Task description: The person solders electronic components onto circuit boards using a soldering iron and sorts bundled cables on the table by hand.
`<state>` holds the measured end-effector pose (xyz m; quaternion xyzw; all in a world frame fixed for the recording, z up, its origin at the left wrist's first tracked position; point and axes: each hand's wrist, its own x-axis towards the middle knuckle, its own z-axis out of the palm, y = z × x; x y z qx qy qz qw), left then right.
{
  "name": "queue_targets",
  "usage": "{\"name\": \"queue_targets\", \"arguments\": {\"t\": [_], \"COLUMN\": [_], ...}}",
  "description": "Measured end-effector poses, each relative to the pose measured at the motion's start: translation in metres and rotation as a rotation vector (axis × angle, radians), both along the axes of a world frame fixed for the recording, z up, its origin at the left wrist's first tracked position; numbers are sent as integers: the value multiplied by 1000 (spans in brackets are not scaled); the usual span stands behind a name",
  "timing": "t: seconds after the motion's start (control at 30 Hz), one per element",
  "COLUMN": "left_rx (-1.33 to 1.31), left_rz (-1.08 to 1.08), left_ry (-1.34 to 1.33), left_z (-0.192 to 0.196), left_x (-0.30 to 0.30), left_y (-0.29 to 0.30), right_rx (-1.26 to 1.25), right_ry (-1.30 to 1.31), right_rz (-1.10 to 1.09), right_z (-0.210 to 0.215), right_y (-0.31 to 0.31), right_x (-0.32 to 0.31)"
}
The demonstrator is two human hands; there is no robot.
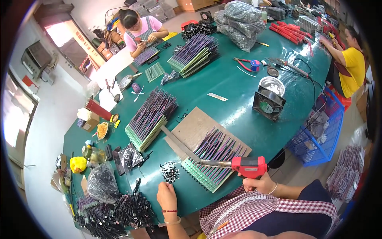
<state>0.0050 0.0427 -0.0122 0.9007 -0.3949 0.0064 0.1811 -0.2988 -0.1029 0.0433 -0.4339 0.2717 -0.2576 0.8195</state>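
My right hand [259,183] is wrapped round the handle of a red soldering gun [249,166]. The gun's long metal nozzle points left, over a green circuit board panel [204,175] at the table's near edge. Rows of thin purple-black strips [220,146] lie across that panel, on a brown cardboard sheet [195,124]. A flat grey bar [181,144] rests slantwise at its left side. My left hand [167,198] is closed, its curled fingertips at the near side of a small pile of black and white parts [169,172]. Whatever is between those fingers is too small to make out.
Another stack of boards with strips [149,117] stands left of the cardboard. Black cable bundles [133,209] and a plastic bag [102,183] lie at the near left. A black fan [269,103] stands on the right. Two co-workers sit across and right, near a blue crate [318,133].
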Motion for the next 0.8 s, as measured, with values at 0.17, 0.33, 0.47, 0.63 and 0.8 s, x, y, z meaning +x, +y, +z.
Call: {"name": "queue_targets", "arguments": {"t": [0.17,0.33,0.47,0.63,0.8], "left_rx": [9,34,-20,-285,-501], "left_rz": [64,34,68,87,-53], "left_ry": [7,-52,-40,264,474], "left_z": [9,-1,-2,7,38], "left_x": [-6,-2,-5,-21,-74], "left_y": [4,6,14,26,14], "right_rx": [68,41,58,93,91], "right_ry": [-83,-93,-151,-156,-163], "right_rz": [1,6,7,2,73], "right_z": [2,4,7,12,19], "right_y": [-1,4,9,12,17], "right_x": [5,5,6,10,21]}}
